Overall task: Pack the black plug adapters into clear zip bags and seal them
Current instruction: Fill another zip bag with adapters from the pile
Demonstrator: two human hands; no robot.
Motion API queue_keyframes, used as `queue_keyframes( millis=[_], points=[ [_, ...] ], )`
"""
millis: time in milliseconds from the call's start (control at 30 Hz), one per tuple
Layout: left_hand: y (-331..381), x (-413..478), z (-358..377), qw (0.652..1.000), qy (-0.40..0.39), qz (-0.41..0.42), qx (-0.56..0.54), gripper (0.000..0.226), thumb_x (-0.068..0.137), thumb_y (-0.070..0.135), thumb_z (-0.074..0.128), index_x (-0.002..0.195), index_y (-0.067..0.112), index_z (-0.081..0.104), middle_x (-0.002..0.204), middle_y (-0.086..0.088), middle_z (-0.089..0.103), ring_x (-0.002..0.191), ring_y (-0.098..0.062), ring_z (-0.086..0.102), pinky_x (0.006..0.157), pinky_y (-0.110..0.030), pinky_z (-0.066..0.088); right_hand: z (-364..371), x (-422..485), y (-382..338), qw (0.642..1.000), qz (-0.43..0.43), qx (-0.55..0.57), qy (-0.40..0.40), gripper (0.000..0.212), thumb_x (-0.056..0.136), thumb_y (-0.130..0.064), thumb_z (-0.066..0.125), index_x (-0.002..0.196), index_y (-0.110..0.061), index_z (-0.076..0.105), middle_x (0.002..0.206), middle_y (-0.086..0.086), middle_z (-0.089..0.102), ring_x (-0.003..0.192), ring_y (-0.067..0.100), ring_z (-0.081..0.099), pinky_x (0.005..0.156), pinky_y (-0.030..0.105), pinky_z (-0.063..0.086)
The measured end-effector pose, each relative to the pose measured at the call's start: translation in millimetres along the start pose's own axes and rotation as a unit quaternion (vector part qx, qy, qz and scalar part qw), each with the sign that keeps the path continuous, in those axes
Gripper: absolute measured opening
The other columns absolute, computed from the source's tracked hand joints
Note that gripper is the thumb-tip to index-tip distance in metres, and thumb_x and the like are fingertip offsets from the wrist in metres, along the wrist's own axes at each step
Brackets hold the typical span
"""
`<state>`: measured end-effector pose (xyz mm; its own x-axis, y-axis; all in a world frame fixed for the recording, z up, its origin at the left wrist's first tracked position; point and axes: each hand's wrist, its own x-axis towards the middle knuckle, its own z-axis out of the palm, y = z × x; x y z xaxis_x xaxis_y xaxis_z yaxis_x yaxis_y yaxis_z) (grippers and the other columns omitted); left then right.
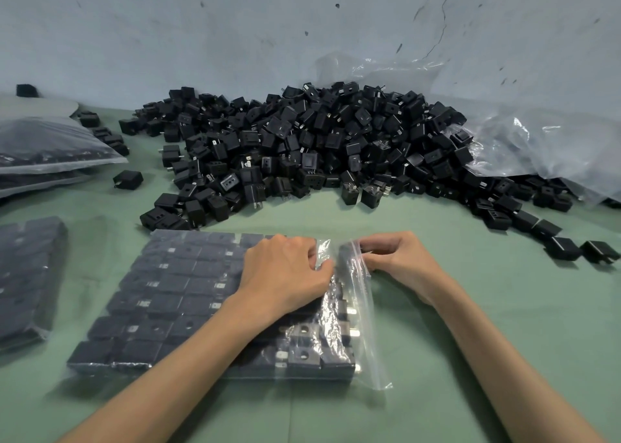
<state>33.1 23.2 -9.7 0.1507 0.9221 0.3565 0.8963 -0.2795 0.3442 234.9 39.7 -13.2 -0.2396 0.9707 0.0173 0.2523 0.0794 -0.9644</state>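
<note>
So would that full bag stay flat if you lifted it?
Probably not: the zip bag is thin, crinkly film, so it would likely sag. Packed with rows of adapters, it is probably heavy. Its mouth looks unsealed, so some might slide out.

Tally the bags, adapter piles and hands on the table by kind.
Filled zip bags: 4 (centre bag, left-edge bag, far-left stack, seemingly 2)
Loose adapter pile: 1
Crumpled clear sheet: 1
Hands: 2 (left hand, right hand, both pinching the centre bag's mouth)
Total: 8
</note>
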Motion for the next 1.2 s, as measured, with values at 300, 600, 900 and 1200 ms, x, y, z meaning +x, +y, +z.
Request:
queue_keyframes(
  millis=[300,600,900,1200],
  points=[
    [0.0,-0.2,-0.7,1.0,-0.003,-0.005,0.003,0.041,0.082,0.055,0.052,0.059,0.021,0.044,0.056,0.008,0.055,0.057,-0.006,0.048,0.051,-0.022,0.027,17.9,4.1,3.1,0.994,-0.023,-0.075,0.083,0.015,0.069,-0.015,0.083,0.08,-0.017,0.073,0.083,0.004,0.072,0.061,0.011,0.065,0.063,0.036,0.052],
    [-0.2,0.3,-0.3,1.0,-0.004,-0.003,0.004,0.04,0.082,0.051,0.054,0.057,0.022,0.042,0.054,0.009,0.052,0.054,-0.003,0.045,0.05,-0.02,0.024,12.7,2.3,1.3,0.992,-0.08,-0.099,-0.007,0.024,0.08,-0.015,0.076,0.089,-0.036,0.076,0.082,0.013,0.062,0.066,0.014,0.05,0.061,0.025,0.039],
    [0.1,-0.1,-0.4,1.0,0.004,-0.011,0.007,0.051,0.084,0.063,0.051,0.057,0.021,0.042,0.052,0.01,0.049,0.054,-0.001,0.041,0.048,-0.022,0.022,29.0,2.7,3.8,0.958,-0.177,-0.186,0.128,0.024,0.073,-0.012,0.081,0.096,-0.016,0.077,0.06,-0.004,0.059,0.054,0.004,0.049,0.053,0.022,0.042],
    [0.5,0.0,-0.5,1.0,-0.005,-0.016,0.011,0.055,0.081,0.072,0.045,0.057,0.023,0.044,0.056,0.012,0.051,0.059,-0.006,0.046,0.053,-0.026,0.028,28.3,-1.3,1.7,0.98,-0.155,-0.107,0.065,0.026,0.073,-0.025,0.078,0.098,-0.02,0.075,0.078,0.004,0.074,0.069,0.016,0.066,0.063,0.038,0.053]
  ],
)
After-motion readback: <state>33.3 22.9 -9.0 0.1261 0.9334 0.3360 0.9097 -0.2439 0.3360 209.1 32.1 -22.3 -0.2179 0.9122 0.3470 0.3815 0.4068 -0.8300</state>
